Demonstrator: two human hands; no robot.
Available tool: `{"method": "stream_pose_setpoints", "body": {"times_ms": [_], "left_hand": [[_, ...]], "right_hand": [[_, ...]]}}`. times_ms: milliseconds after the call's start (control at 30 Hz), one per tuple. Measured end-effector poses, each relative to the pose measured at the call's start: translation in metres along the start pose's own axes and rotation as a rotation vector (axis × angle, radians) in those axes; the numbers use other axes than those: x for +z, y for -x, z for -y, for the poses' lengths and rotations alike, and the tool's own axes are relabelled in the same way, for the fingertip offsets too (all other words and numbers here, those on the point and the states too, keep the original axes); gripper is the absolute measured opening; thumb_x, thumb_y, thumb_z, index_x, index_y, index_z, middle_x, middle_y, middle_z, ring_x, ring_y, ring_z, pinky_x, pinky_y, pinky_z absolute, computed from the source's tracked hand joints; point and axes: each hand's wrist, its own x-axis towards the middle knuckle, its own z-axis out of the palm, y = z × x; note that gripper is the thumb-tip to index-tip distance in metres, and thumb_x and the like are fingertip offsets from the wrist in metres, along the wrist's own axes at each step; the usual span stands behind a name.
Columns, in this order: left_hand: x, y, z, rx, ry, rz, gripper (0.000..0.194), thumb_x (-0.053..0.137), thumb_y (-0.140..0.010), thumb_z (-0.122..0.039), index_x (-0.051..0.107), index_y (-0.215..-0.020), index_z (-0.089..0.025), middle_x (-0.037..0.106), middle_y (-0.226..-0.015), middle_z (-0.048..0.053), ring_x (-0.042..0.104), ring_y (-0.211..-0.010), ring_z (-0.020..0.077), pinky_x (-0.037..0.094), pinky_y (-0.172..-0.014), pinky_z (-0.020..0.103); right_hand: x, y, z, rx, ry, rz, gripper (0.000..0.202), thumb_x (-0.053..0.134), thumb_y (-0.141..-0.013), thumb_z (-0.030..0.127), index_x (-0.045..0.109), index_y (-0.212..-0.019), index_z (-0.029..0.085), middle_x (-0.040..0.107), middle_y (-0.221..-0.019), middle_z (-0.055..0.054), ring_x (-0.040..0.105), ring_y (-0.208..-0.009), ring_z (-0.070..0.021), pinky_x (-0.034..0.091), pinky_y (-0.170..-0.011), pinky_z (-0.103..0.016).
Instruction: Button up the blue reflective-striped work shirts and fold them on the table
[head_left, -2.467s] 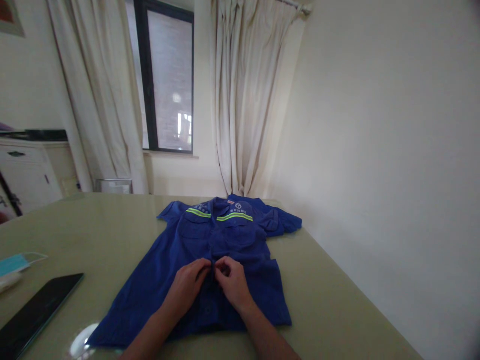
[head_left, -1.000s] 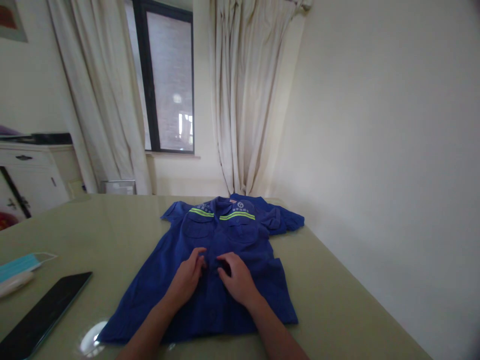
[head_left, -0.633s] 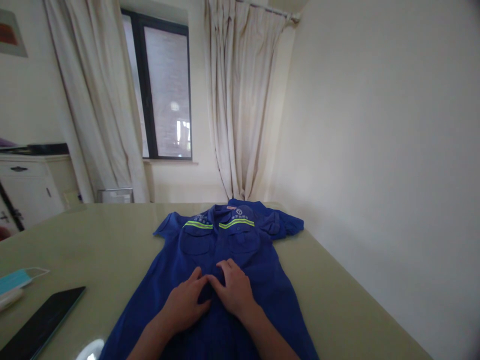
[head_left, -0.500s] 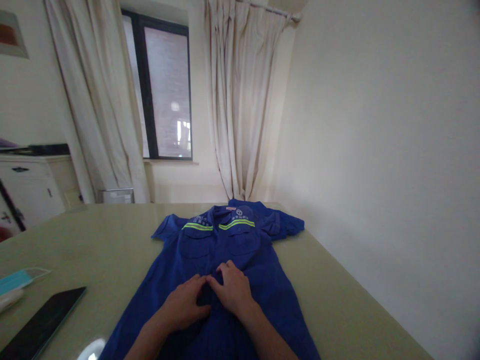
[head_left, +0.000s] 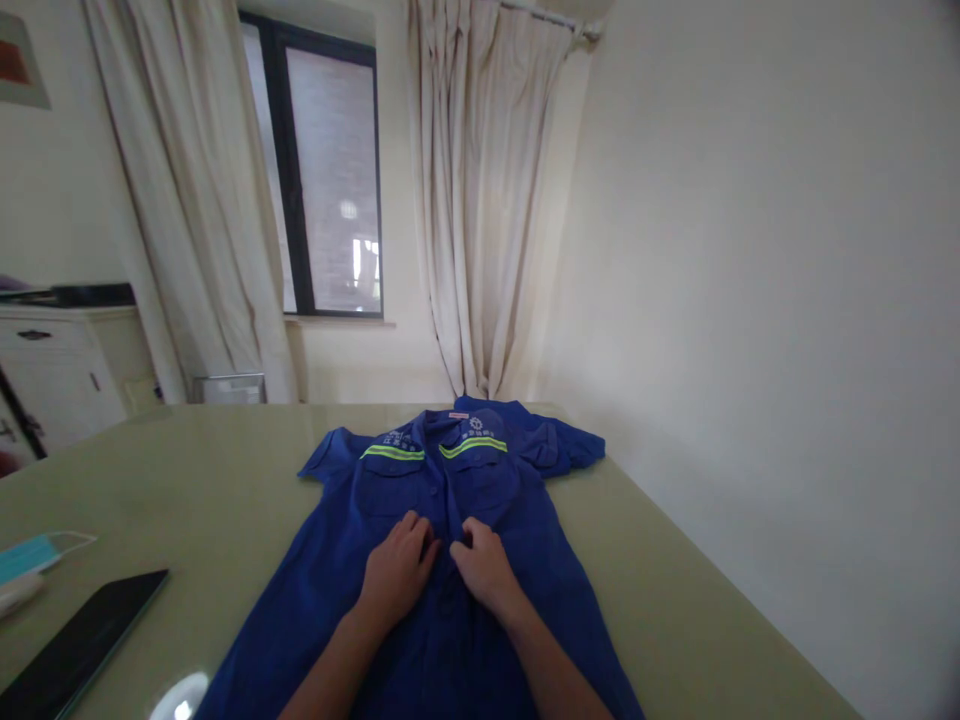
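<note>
A blue short-sleeved work shirt (head_left: 525,540) lies front up on the table, collar at the far end, with yellow-green reflective strips across the chest. My left hand (head_left: 400,565) is on the left side of the front opening, just below the chest pockets, its curled fingers pinching the cloth. Across the opening, my right hand (head_left: 487,568) pinches the other front edge between thumb and fingers. A narrow gap separates the two hands. The fingertips are partly hidden, so any button under them cannot be made out.
More blue cloth (head_left: 581,445) lies under the shirt's far right side. On the left of the greenish table (head_left: 225,480) are a dark flat tablet-like device (head_left: 86,640), a blue face mask (head_left: 28,558) and a white rounded object (head_left: 19,593). A wall (head_left: 750,300) runs along the right edge.
My hands have moved apart from where their fingertips met at the front opening. The left hand has shifted up and is more upright; the right hand has moved slightly right.
</note>
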Motion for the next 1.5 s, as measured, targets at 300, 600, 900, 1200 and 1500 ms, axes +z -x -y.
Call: {"method": "stream_pose_setpoints", "body": {"times_ms": [300, 600, 900, 1200, 1500], "left_hand": [[0.009, 0.001, 0.014, 0.037, 0.297, -0.037, 0.013, 0.048, -0.095, -0.022, 0.060, -0.100, -0.025, 0.063, -0.106, 0.001, 0.063, -0.100, 0.0181, 0.047, -0.085, 0.029], [0.007, 0.007, 0.009, 0.170, 0.387, -0.168, 0.021, 0.041, -0.097, -0.019, 0.060, -0.101, -0.026, 0.063, -0.105, 0.003, 0.061, -0.101, 0.0204, 0.047, -0.090, 0.030], [0.008, 0.004, 0.010, 0.109, 0.494, -0.162, 0.013, 0.046, -0.097, -0.026, 0.058, -0.095, -0.025, 0.068, -0.096, 0.003, 0.066, -0.092, 0.0217, 0.048, -0.084, 0.032], [0.010, 0.005, 0.011, 0.126, 0.469, -0.185, 0.015, 0.048, -0.093, -0.021, 0.062, -0.096, -0.026, 0.069, -0.100, 0.003, 0.066, -0.095, 0.0217, 0.049, -0.086, 0.032], [0.007, 0.007, 0.009, 0.131, 0.455, -0.208, 0.017, 0.050, -0.090, -0.019, 0.064, -0.096, -0.026, 0.069, -0.098, 0.003, 0.065, -0.094, 0.0214, 0.049, -0.085, 0.032]], "right_hand": [[0.006, -0.004, 0.000, 0.001, -0.372, 0.038, 0.007, 0.046, -0.063, 0.019, 0.043, -0.067, 0.024, 0.041, -0.061, 0.007, 0.044, -0.059, -0.0128, 0.036, -0.055, -0.021], [0.010, -0.003, 0.004, -0.091, -0.292, 0.010, 0.020, 0.062, -0.069, 0.034, 0.046, -0.062, 0.023, 0.044, -0.061, 0.006, 0.043, -0.063, -0.0139, 0.034, -0.060, -0.025], [0.005, -0.006, 0.000, -0.087, -0.377, 0.003, 0.015, 0.063, -0.072, 0.032, 0.060, -0.062, 0.021, 0.057, -0.060, 0.004, 0.054, -0.062, -0.0158, 0.039, -0.060, -0.026], [0.010, 0.001, 0.002, -0.127, -0.016, -0.214, 0.003, 0.064, -0.077, 0.024, 0.066, -0.076, 0.022, 0.068, -0.074, -0.003, 0.063, -0.069, -0.0197, 0.046, -0.067, -0.029], [0.008, 0.011, 0.015, -0.234, 0.227, -0.114, 0.016, 0.059, -0.080, 0.012, 0.071, -0.080, 0.023, 0.068, -0.086, -0.004, 0.065, -0.077, -0.0185, 0.044, -0.070, -0.025]]}}
